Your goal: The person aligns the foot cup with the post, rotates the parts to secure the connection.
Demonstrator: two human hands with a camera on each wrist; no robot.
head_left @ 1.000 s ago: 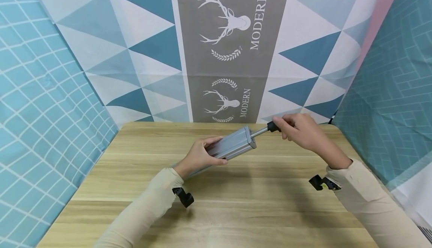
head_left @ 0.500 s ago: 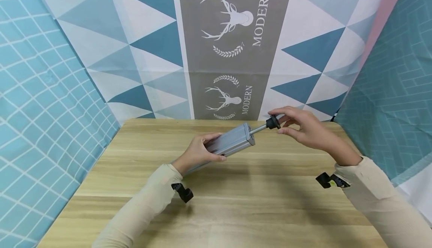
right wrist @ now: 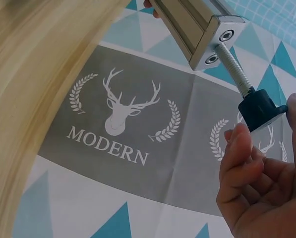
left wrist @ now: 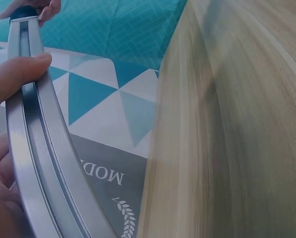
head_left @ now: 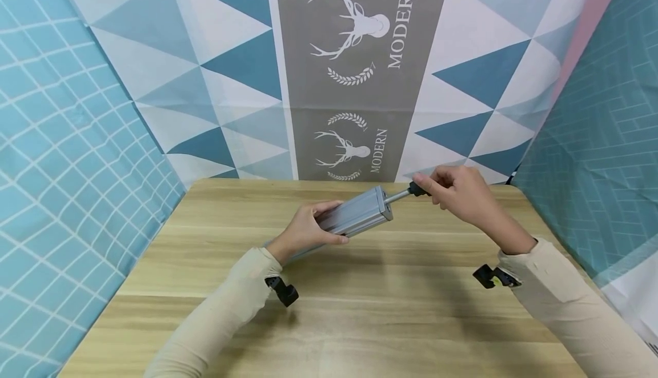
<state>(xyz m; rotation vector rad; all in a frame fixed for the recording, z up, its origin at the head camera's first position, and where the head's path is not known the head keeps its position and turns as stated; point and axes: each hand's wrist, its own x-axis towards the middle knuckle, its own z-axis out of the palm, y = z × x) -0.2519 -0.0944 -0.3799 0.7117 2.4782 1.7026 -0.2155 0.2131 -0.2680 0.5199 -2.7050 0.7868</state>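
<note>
My left hand (head_left: 307, 228) grips a silver aluminium profile (head_left: 354, 212), thumb on the near side, and holds it tilted over the table. In the left wrist view a long groove (left wrist: 32, 106) runs along the profile. Its far end carries a plate (right wrist: 226, 35) with two socket screws, seen in the right wrist view. A threaded rod (right wrist: 232, 67) sticks out of that plate. On the rod's tip sits a black levelling foot (right wrist: 259, 109) with a flange. My right hand (head_left: 460, 192) pinches this foot between thumb and fingers. How deep the rod reaches inside the profile is hidden.
Beneath both hands lies a wood-grain table (head_left: 339, 321). A patterned cloth (head_left: 354, 81) with deer heads hangs behind its back edge, and blue tiled sheets (head_left: 67, 155) flank the sides. A black mount (head_left: 281, 291) projects from the left sleeve, another (head_left: 494, 277) from the right.
Half a second ago the right fingers were spread around the black foot; now they pinch it again, with the wrist turned. The left hand and profile stay nearly still.
</note>
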